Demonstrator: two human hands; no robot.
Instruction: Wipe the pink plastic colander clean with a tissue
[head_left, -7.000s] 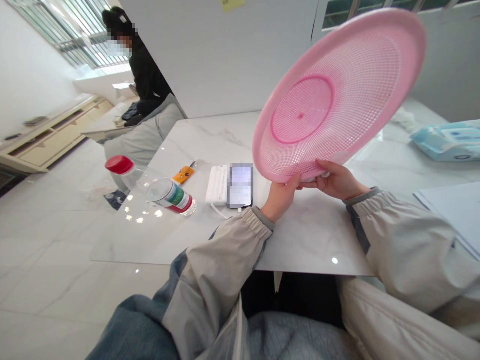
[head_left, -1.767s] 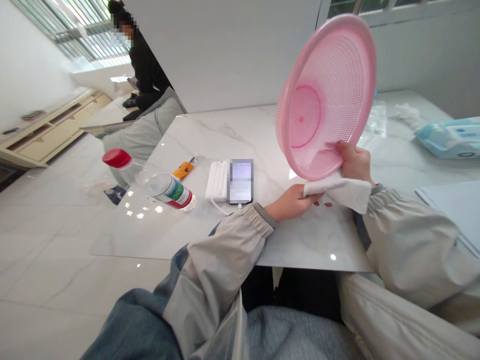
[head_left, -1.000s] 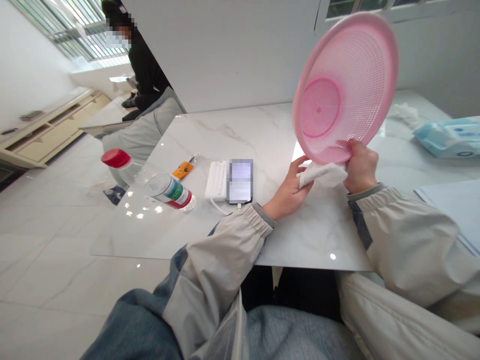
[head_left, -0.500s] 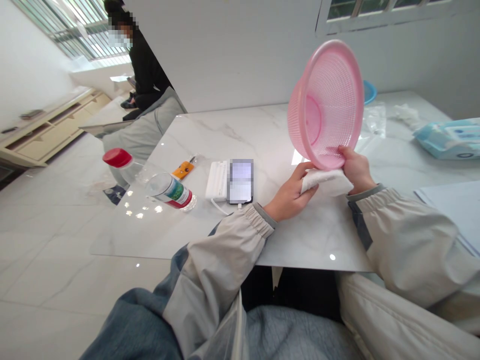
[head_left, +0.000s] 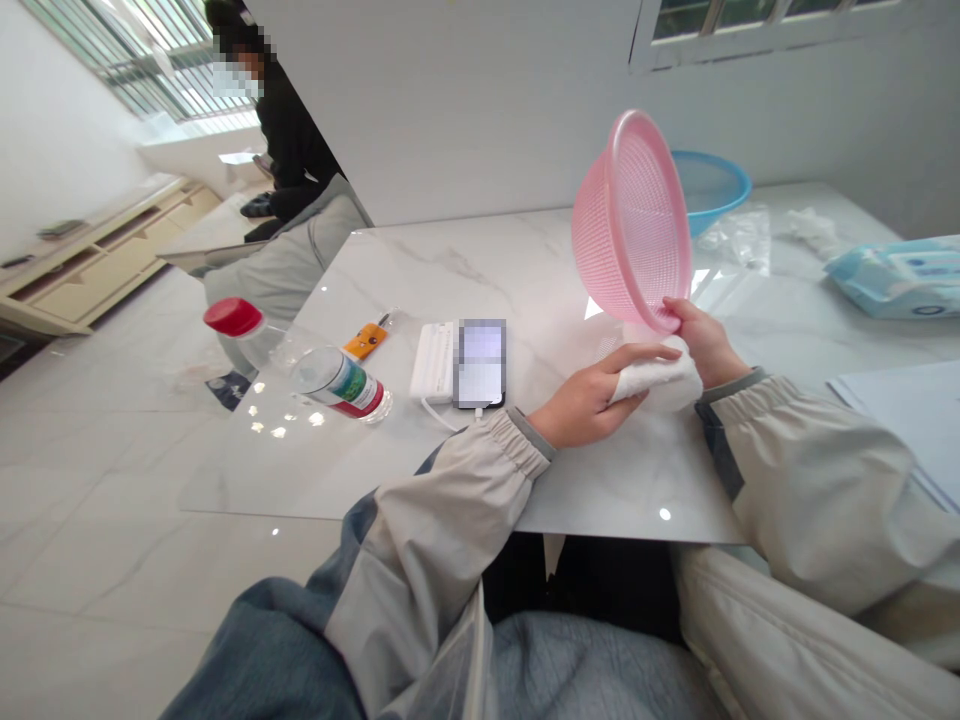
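A pink plastic strainer basket [head_left: 600, 240] is held up on its side above the table, its opening turned to the right. My right hand [head_left: 705, 342] grips the near, lower part of its rim, thumb on the inner side. In my left hand [head_left: 589, 400] is a folded white wipe [head_left: 660, 375], pinched between the fingers just below the rim. The wipe hangs close to my right hand; whether it touches the rim, I cannot tell. A blue strainer basket [head_left: 712, 190] stands behind the pink one, partly hidden by it.
On the white marbled table [head_left: 480, 260] lie a phone [head_left: 481, 365], a white power bank [head_left: 433, 362], an orange key tag [head_left: 366, 341] and a red-capped bottle [head_left: 352, 385]. A blue wipes pack [head_left: 900, 278] and papers [head_left: 907, 410] are at right. A person [head_left: 296, 140] sits at far left.
The pink basket has tilted and turned further to the right and dropped slightly, uncovering more of the blue basket. My left hand has shifted a little right and down with the wipe.
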